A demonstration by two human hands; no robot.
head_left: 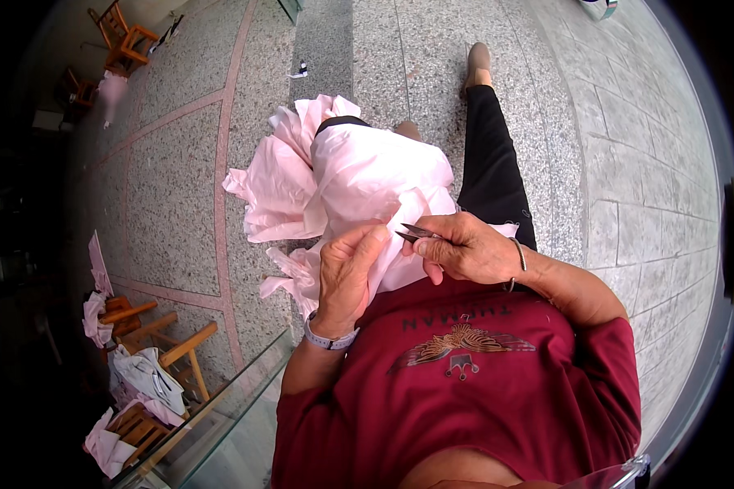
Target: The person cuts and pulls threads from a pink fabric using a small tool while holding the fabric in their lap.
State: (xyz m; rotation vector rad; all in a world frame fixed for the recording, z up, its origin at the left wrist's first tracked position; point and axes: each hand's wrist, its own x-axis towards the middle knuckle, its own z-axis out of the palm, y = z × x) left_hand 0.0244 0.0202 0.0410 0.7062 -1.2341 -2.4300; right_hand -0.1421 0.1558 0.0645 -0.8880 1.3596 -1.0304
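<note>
Pale pink cloth (383, 167) lies draped over my lap and hangs down on the left in loose folds. My left hand (349, 265) pinches an edge of it between thumb and fingers. In my right hand (469, 248) is a small pair of dark thread snips (416, 233). Their two blades stand apart and point left, close to the fingers of my left hand and just over the cloth. Part of the snips is hidden inside my right hand.
Wooden chairs (189, 359) at the lower left carry more pink and grey cloth (148, 376). A glass panel edge (220, 428) runs beside my left arm. Another wooden chair (126, 41) stands at the far left. A small dark and white scrap (300, 71) lies on the speckled floor.
</note>
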